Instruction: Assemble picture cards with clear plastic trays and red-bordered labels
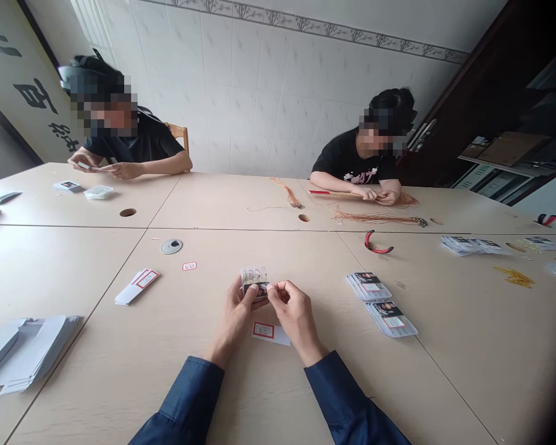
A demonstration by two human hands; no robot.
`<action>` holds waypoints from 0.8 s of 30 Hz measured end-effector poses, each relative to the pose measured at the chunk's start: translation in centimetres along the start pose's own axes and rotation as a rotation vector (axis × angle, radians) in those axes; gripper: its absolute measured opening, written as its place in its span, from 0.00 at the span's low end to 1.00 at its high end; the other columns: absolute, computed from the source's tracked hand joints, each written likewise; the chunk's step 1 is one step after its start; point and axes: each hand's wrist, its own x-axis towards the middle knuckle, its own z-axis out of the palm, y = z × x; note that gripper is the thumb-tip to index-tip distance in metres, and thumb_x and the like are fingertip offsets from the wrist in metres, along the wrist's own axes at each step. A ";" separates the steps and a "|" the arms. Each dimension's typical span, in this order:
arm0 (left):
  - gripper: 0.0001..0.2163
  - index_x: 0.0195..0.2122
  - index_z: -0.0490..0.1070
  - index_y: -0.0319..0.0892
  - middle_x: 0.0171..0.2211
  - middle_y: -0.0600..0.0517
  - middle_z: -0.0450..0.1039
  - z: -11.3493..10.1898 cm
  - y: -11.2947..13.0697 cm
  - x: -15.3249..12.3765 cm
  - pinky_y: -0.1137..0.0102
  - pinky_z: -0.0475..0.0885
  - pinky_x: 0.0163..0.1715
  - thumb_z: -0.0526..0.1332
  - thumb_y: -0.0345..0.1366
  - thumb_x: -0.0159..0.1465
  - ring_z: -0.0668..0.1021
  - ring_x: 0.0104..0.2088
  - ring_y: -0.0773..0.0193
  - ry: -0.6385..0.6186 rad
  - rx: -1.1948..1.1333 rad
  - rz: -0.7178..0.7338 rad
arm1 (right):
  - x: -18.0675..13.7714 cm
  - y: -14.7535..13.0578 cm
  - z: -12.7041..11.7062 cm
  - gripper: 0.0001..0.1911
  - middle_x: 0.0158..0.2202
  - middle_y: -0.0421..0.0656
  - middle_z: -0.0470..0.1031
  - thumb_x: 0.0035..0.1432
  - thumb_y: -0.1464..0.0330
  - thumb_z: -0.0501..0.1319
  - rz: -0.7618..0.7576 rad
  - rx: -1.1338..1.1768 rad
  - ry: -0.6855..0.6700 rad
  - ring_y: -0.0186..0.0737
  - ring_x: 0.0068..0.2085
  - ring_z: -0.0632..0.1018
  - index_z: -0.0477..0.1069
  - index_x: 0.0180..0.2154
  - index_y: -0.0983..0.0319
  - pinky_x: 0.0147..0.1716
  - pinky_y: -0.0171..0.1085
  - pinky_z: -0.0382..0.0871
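Because the fingers are closing over it, the small clear plastic packet (254, 278) is showing only in part, with its dark card half hidden and the contents too small to make out. The left hand (235, 315) is holding it from below in a firm grip, thumb and fingers pressed together around the near end. The right hand (295, 312) is pinching the packet's right edge, its fingertips pressed against it. The packet is sitting in the air between both hands, above the surface (120, 383). Just under the hands, a white card with a red-bordered label (271, 333) is lying partly tucked beneath the left wrist's shadow. Dark blue sleeves (188, 402) are running off the bottom of the view. To the right, two stacks of flat packets (375, 303) are lying near red-handled pliers (379, 242). To the left, folded white cards (28, 352) are piled up. Across the surface, a person (361, 161) is working among copper-coloured wires (375, 217), fingers partly hidden.
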 end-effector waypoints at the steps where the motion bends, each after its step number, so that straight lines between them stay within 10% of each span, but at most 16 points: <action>1: 0.14 0.44 0.70 0.40 0.45 0.44 0.77 0.0 0.0 0.0 0.58 0.75 0.47 0.63 0.41 0.61 0.80 0.44 0.54 -0.003 0.003 0.000 | 0.0 0.0 0.0 0.13 0.26 0.40 0.75 0.60 0.59 0.58 0.004 -0.003 0.004 0.37 0.27 0.74 0.69 0.30 0.61 0.27 0.32 0.67; 24: 0.12 0.46 0.70 0.40 0.46 0.44 0.76 0.2 0.1 -0.3 0.59 0.73 0.50 0.60 0.39 0.64 0.79 0.45 0.55 -0.029 0.099 0.044 | 0.0 -0.3 -0.2 0.13 0.30 0.43 0.76 0.59 0.57 0.59 -0.002 0.065 -0.015 0.39 0.30 0.76 0.70 0.34 0.61 0.31 0.35 0.69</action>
